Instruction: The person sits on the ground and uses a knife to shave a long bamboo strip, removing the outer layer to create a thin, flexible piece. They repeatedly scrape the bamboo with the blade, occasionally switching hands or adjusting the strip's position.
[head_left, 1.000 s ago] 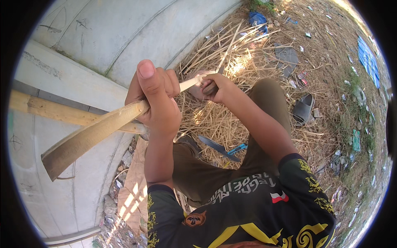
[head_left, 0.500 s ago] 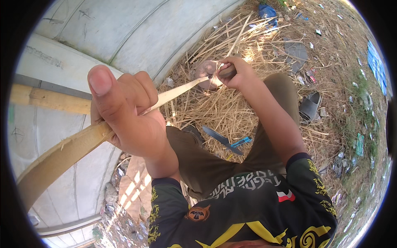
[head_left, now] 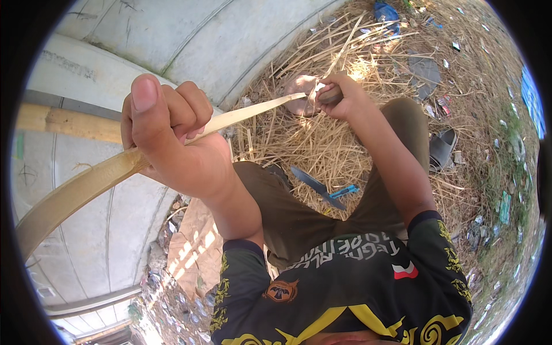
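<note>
My left hand (head_left: pixel 175 123) is closed around a long, pale strip of split bamboo (head_left: pixel 247 113), thumb pointing up. The strip's broad tail (head_left: pixel 77 192) curves down past the left edge of the picture. Its narrow far end reaches my right hand (head_left: pixel 344 99), which grips a short brown wooden handle (head_left: pixel 330 95). Whatever blade belongs to this handle cannot be made out. Just behind the strip's tip sits a rounded, pinkish-brown stone-like block (head_left: pixel 297 86). On the shavings between my legs lie a dark knife blade (head_left: pixel 310 181) and a light-blue cutter (head_left: pixel 346 191).
Bamboo shavings (head_left: pixel 287 138) cover the ground ahead, with longer strips heaped behind. A pale panel wall (head_left: pixel 144 34) and a bamboo pole (head_left: pixel 75 122) stand at left. At right are a dark sandal (head_left: pixel 444 148) and scattered litter; brown cardboard (head_left: pixel 192 247) lies at lower left.
My left hand has drawn back from my right hand, and more of the strip shows between them. The whole view has shifted slightly. My right hand keeps its grip beside the block.
</note>
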`<state>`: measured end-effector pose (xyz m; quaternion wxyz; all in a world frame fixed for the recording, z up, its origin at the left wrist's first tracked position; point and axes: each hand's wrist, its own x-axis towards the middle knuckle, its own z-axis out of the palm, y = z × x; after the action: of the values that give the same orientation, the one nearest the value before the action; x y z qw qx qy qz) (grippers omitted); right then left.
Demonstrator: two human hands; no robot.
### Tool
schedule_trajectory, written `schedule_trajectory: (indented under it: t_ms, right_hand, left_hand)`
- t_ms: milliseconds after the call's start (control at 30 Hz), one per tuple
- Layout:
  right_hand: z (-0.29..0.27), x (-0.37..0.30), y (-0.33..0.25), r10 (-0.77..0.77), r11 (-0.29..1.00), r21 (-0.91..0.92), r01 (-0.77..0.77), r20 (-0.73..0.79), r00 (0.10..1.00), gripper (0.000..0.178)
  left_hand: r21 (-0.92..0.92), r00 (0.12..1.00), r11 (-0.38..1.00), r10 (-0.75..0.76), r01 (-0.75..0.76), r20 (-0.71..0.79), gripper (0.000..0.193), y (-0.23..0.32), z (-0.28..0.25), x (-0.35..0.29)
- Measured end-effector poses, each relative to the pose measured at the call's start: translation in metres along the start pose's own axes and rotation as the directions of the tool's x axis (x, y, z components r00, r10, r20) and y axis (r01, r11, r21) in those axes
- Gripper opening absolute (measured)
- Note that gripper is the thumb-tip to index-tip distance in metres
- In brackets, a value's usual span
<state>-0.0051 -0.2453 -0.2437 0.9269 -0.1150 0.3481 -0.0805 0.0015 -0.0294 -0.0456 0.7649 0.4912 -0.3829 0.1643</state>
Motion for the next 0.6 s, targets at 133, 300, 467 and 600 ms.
schedule_trajectory:
  t_ms: [133,300,467,600]
  right_hand:
    - [-0.0004,-0.0002,0.002,-0.026,0.999,0.031,0.026,0.003,1.0,0.007]
    - [0.0022,-0.0063,0.0014,-0.003,1.0,0.013,0.003,0.01,1.0,0.008]
    - [0.0005,-0.0058,0.0013,-0.033,0.999,-0.025,0.033,0.01,0.999,0.007]
    - [-0.0006,-0.0064,0.0038,-0.014,1.0,-0.008,0.014,0.018,1.0,0.007]
  left_hand:
    - [0.072,0.992,0.996,0.066,-0.058,-0.103,0.048,0.0007,0.0001,-0.0016]
    - [0.117,0.985,0.993,0.046,-0.026,-0.166,0.049,-0.0012,0.0076,0.001]
    - [0.096,0.986,0.994,0.066,-0.052,-0.153,0.049,-0.0008,0.0081,0.001]
    - [-0.002,0.989,0.998,0.059,-0.06,-0.133,0.05,0.0023,0.0072,0.0028]
